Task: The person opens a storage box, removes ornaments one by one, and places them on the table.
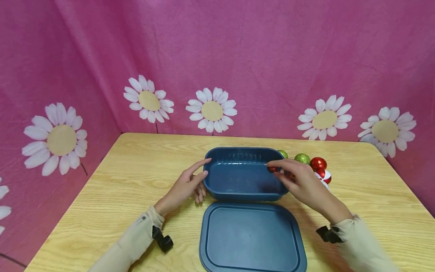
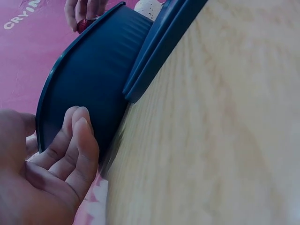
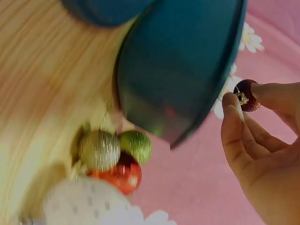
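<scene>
A deep blue rectangular dish [image 1: 244, 197] stands on the table, its inside visible from above. My left hand [image 1: 185, 188] holds its left end, with index finger and thumb at the rim and the other fingers curled low against the outer wall [image 2: 89, 70]. Over the dish's right end, my right hand [image 1: 304, 183] pinches a small dark red glitter bauble [image 1: 272, 169] between thumb and fingers. The bauble's metal cap [image 3: 242, 98] shows in the right wrist view. A flat blue lid [image 1: 251, 236] lies in front of the dish.
Right of the dish sit more baubles: a green glitter one [image 1: 302, 158], a shiny red one [image 1: 318, 163] and a red-and-white one [image 1: 324, 176], partly behind my right hand. A white dotted ball [image 3: 84, 204] lies near them. Pink flowered cloth [image 1: 258, 68] hangs behind the wooden table [image 1: 142, 158].
</scene>
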Demonstrator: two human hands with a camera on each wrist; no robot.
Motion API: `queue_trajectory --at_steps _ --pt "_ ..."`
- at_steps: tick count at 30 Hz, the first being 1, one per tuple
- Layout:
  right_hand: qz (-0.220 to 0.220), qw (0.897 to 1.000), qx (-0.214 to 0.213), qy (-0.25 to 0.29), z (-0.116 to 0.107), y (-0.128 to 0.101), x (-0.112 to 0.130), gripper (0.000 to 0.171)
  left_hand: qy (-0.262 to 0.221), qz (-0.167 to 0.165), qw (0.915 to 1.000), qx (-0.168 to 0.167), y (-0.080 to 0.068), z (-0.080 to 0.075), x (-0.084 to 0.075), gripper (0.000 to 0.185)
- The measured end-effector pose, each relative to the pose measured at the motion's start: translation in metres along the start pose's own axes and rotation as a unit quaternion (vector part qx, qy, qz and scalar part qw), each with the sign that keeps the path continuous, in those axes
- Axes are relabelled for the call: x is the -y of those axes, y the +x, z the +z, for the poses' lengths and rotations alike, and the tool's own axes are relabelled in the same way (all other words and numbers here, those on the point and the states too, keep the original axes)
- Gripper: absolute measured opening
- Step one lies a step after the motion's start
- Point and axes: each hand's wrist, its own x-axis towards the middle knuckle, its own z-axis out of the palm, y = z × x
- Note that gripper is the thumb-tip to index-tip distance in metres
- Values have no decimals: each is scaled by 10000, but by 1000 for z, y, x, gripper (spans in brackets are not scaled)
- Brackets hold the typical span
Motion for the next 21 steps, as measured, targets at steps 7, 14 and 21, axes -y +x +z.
queue_trajectory --at_steps 7,14,21 --pt "-28 9977 -498 -451 -23 -12 -10 34 165 66 9997 -181 -1 0 -2 48" --pt "61 9950 -482 -871 -39 -25 -29 33 213 115 9992 -303 -3 2 -6 55" --pt "255 9922 -402 -1150 -40 -33 -52 38 299 280 9979 -501 -3 4 -8 51"
